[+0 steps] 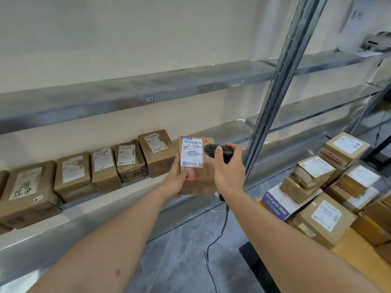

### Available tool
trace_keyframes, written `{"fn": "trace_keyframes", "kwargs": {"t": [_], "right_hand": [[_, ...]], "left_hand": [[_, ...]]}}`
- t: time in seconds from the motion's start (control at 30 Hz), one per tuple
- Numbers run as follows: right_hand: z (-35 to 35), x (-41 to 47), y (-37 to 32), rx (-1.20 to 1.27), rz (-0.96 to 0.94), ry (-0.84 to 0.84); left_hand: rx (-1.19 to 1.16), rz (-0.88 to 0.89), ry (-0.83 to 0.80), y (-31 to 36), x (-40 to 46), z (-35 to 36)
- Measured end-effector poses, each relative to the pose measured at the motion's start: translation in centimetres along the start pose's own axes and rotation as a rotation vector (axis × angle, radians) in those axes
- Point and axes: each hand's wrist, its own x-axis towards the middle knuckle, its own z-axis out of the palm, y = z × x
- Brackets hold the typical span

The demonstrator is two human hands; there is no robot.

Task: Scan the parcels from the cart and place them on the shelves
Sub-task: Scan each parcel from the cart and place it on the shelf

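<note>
A: Where is the parcel being scanned?

B: The parcel (196, 166), a brown carton with a white label (192, 152) facing the camera, is held upright in the air in front of the lower shelf (84, 210). The left hand (176, 179) grips its lower left edge, thumb curled onto the front face, fingers behind.

A: And the other hand?

B: The right hand (228, 168) is wrapped round a black scanner (218, 152), just right of the parcel, with the scanner's head at the label's upper right corner. Its cable (220, 235) hangs down between the forearms toward the grey floor (182, 256). The two hands are close together, the carton between them.

A: What lies left of the hands?

B: A row of shelved parcels (105, 168) stands on the lower shelf, side by side, labels up. The nearest one (156, 152) is just beside the held carton's left edge. Whether they touch, I cannot tell.

A: Any open room?

B: Behind and right of the held parcel the lower shelf is bare up to the upright post (275, 102). The upper shelf (135, 96) above the hands carries nothing along its visible length and bears small tags on its front edge.

A: And right of the hands?

B: Beyond the post, well apart from the right hand, a pile of parcels (330, 191) sits stacked on the cart (359, 256), whose yellow deck shows at its near edge.
</note>
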Motion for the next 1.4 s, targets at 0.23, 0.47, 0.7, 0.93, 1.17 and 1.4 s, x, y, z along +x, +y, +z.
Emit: {"fn": "trace_keyframes", "kwargs": {"t": [0.23, 0.47, 0.7, 0.93, 1.17, 1.4], "right_hand": [[1.6, 9.6, 2.2, -0.015, -0.008, -0.072], [3.0, 19.6, 5.0, -0.011, 0.028, -0.219], [5.2, 25.6, 7.3, -0.032, 0.058, -0.341], [8.2, 30.0, 8.4, -0.051, 0.091, -0.366], [10.5, 31.4, 9.1, -0.063, 0.118, -0.364], [11.4, 32.2, 9.2, -0.056, 0.128, -0.342]], "left_hand": [[-0.06, -0.035, 0.034, 1.9, 7.7, 2.3], [-0.156, -0.12, 0.163, 3.7, 15.1, 6.2], [-0.211, -0.244, 0.279, 3.9, 20.7, 7.7], [-0.228, -0.26, 0.343, 2.4, 25.7, 7.4], [-0.226, -0.362, 0.469, 0.8, 28.2, 6.6], [0.168, -0.36, 0.502, 2.0, 29.7, 6.4]]}}
